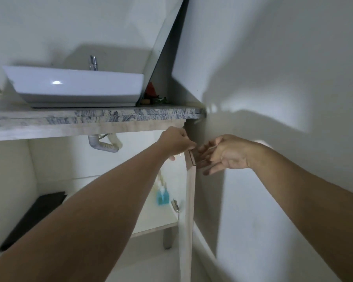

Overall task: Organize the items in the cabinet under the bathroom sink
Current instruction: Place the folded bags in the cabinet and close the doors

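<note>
Left hand [176, 142] curled at the upper edge of the cabinet door [190, 192], which is swung open and seen edge-on; fingers seem to pinch that edge, though blur keeps me from being sure of the grip. Right hand [224, 154] just beyond the door's far face, fingers straight and spread, holding nothing, tips at or near the wood (contact unclear). Judgement: early stage, access gained, sorting not begun. Inside the cabinet [102, 174], on the shelf just inboard of the door, a blue bottle [162, 195] stands; a dark flat object [35, 216] lies well away from the door toward the far side. A grey drain pipe [102, 146] hangs under the top, inboard of the door. Above the door, stone counter [110, 116] carries a white basin [75, 86] and tap [93, 63]. The wall [273, 78] sits close behind the door, likely limiting its swing; both forearms cross the opening.
</note>
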A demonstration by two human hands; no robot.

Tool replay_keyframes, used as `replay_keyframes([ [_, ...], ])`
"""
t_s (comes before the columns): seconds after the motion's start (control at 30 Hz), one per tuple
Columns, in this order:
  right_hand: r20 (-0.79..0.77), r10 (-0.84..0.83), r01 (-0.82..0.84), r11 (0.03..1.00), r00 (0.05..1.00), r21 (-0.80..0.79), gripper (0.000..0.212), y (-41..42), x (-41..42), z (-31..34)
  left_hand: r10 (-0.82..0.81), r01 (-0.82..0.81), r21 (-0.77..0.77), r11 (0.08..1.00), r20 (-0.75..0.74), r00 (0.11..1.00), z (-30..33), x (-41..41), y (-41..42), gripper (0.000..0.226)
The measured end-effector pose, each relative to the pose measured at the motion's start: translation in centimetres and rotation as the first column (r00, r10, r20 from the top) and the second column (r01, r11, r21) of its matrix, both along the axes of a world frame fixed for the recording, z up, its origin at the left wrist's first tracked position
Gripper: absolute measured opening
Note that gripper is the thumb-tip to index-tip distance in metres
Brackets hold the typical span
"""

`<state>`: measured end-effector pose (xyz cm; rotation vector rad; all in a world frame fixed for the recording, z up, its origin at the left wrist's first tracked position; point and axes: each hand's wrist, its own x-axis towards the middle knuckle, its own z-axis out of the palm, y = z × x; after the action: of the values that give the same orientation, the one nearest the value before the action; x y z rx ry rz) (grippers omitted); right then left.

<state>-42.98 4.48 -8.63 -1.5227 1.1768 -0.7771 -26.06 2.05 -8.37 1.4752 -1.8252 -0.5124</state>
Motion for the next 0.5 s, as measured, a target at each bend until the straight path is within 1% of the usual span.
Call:
replay_keyframes([
  [0.03,-0.016,-0.04,0.039,0.999,0.999,-0.026,0.03,-0.8,0.9,-0.5,0.031,-0.031,0.013,0.999,0.013,0.999,0.2,0.5,0.0,0.02],
  [0.07,-0.051,-0.095,0.091,0.993,0.994,-0.08,0.027,-1.7,1.7,-0.9,0.065,-0.066,0.01,0.998,0.037,0.997,0.5,1.0,0.0,0.022],
  [0.1,-0.097,-0.156,0.14,0.978,0.983,-0.157,0.027,-2.5,2.6,-1.1,0.101,-0.1,-0.016,0.995,0.09,0.991,0.7,1.5,0.2,0.019],
  [0.13,-0.146,-0.211,0.17,0.953,0.967,-0.252,0.028,-3.3,3.4,-1.3,0.139,-0.132,-0.052,0.99,0.182,0.973,0.9,2.1,0.2,0.012],
  [0.17,-0.208,-0.249,0.16,0.915,0.946,-0.369,0.031,-4.0,4.1,-1.3,0.179,-0.161,-0.085,0.983,0.284,0.942,1.1,2.8,0.5,0.003],
  [0.2,-0.29,-0.269,0.102,0.87,0.918,-0.482,0.035,-4.7,4.8,-1.2,0.212,-0.183,-0.115,0.976,0.36,0.908,1.2,3.6,0.6,0.009],
  [0.23,-0.387,-0.276,0.011,0.826,0.88,-0.564,0.039,-5.3,5.5,-1.0,0.243,-0.206,-0.133,0.97,0.419,0.875,1.3,4.5,0.8,0.015],
  [0.27,-0.475,-0.281,-0.084,0.786,0.834,-0.612,0.042,-5.7,6.2,-0.8,0.277,-0.235,-0.147,0.961,0.462,0.842,1.4,5.4,1.0,0.015],
  [0.33,-0.591,-0.28,-0.216,0.747,0.757,-0.629,0.038,-6.3,7.7,-0.6,0.36,-0.296,-0.204,0.933,0.525,0.772,1.4,7.2,1.8,0.01],
  [0.43,-0.668,-0.274,-0.307,0.725,0.692,-0.617,0.037,-7.2,10.0,-1.2,0.51,-0.396,-0.322,0.86,0.573,0.641,0.7,9.9,2.8,0.005],
  [0.47,-0.689,-0.278,-0.332,0.717,0.67,-0.613,0.038,-7.7,10.7,-1.8,0.55,-0.415,-0.362,0.835,0.583,0.598,0.3,10.9,3.2,0.007],
  [0.5,-0.703,-0.295,-0.35,0.704,0.647,-0.618,0.038,-8.2,11.4,-2.5,0.581,-0.419,-0.403,0.814,0.597,0.553,-0.3,11.9,3.3,0.013],
])
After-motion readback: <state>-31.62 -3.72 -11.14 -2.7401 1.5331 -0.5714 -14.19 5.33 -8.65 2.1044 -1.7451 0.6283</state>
